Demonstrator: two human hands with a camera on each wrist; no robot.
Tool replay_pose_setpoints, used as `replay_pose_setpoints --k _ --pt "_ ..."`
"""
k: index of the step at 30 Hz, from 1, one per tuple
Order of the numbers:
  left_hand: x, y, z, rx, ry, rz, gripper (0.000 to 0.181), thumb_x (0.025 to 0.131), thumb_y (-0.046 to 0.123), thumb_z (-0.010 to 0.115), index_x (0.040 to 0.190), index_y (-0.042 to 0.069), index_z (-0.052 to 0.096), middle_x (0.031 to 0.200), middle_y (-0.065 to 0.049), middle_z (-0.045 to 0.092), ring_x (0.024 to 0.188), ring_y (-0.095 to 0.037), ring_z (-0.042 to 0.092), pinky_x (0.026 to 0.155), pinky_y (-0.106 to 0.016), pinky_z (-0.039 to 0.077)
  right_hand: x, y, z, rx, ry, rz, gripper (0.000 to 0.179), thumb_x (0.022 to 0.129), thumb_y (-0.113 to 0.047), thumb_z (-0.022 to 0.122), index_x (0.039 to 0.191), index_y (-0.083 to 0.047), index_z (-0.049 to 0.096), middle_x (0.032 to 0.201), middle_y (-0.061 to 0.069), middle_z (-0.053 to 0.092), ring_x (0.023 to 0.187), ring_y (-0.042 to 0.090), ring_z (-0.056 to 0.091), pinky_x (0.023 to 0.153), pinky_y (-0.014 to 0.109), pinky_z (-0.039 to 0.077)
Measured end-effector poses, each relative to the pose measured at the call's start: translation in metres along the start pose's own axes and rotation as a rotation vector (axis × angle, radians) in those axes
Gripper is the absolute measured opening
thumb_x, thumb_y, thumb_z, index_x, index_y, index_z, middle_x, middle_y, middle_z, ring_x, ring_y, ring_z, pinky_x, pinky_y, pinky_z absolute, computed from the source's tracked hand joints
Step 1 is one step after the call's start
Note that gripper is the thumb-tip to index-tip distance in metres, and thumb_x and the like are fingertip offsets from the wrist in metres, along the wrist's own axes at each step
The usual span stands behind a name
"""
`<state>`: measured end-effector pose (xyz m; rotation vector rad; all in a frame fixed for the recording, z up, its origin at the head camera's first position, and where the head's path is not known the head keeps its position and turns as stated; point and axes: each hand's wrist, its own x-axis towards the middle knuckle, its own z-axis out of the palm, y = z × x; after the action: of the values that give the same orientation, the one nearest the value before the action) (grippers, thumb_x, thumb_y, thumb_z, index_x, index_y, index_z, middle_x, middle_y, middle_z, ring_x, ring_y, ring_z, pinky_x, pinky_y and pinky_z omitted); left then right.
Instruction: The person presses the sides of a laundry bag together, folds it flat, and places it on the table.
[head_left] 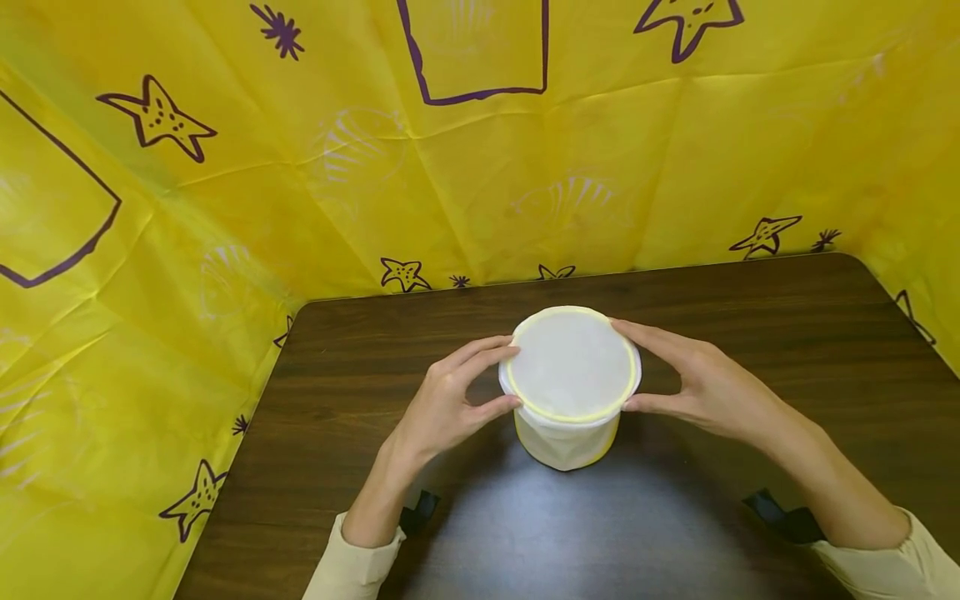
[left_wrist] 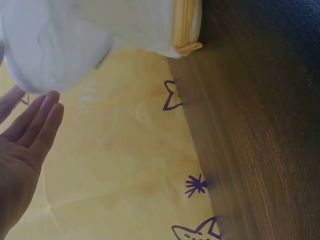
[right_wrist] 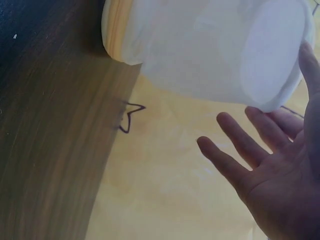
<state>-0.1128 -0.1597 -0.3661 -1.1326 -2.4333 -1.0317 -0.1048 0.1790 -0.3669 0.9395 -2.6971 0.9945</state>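
Observation:
A round white fabric laundry bag (head_left: pixel 572 362) with yellow edging stands upright on the table, its flat disc top facing up. At its left rim, my left hand (head_left: pixel 444 398) grips the edge between thumb and fingertips. My right hand (head_left: pixel 701 385) holds the opposite side of the rim, thumb near and index finger far. In the left wrist view, a yellow-orange zipper band (left_wrist: pixel 184 22) with a small pull tab (left_wrist: pixel 191 48) runs round the bag's lower end. The right wrist view shows the other fingers (right_wrist: pixel 242 137) spread beside the thin, sheer wall.
The dark wood-grain table (head_left: pixel 360 358) has rounded far corners. A yellow sheet (head_left: pixel 480 183) printed with starfish and fish hangs behind it and along both sides. Dark straps (head_left: pixel 783 518) sit by both wrists.

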Motion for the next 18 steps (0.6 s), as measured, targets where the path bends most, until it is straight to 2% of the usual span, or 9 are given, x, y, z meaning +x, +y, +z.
replay_pose_setpoints --k 8,18 --pt "-0.0018 -0.0026 0.0026 -0.006 -0.019 -0.010 0.059 0.080 0.032 0.085 0.130 0.008 0.065 0.134 -0.005 0.061 0.124 -0.016 0.058 0.103 -0.030 0.046 0.0003 -0.0003 0.0025 0.005 -0.002 -0.027 0.092 0.075 -0.041 0.085 0.153 -0.022 0.040 0.147 0.002 0.052 0.130 0.028 0.053 0.097 0.053 0.048" --pt "-0.0034 -0.0041 0.0038 0.019 -0.019 -0.015 0.059 0.078 0.031 0.087 0.128 0.007 0.067 0.133 -0.006 0.061 0.122 -0.016 0.059 0.102 -0.030 0.047 -0.0001 0.0014 0.0068 0.014 0.001 -0.027 0.092 0.074 -0.038 0.087 0.152 -0.019 0.042 0.144 0.004 0.054 0.127 0.028 0.055 0.097 0.052 0.048"
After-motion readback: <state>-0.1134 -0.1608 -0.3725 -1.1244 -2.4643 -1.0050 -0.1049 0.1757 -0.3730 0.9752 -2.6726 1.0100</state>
